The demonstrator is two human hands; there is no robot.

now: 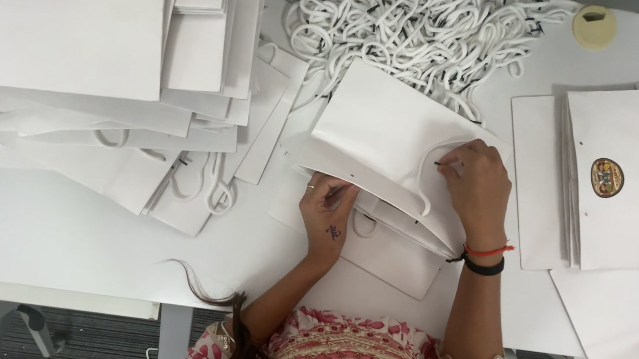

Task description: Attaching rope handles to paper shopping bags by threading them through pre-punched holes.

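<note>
A white paper bag (379, 130) lies flat on the white table (65, 241) in front of me. My left hand (329, 209) pinches the bag's open near edge, fingers tucked into the mouth. My right hand (477, 184) grips the black-tipped end of a white cord handle (424, 173) that curves across the bag's face. More flat white bags lie under this one.
A tangled heap of white cord handles (406, 18) lies at the back. Piles of finished white bags (90, 50) cover the left side. Flat bags with round brown stickers (631, 188) are stacked on the right. A round yellowish tape roll (594, 26) sits at the back right.
</note>
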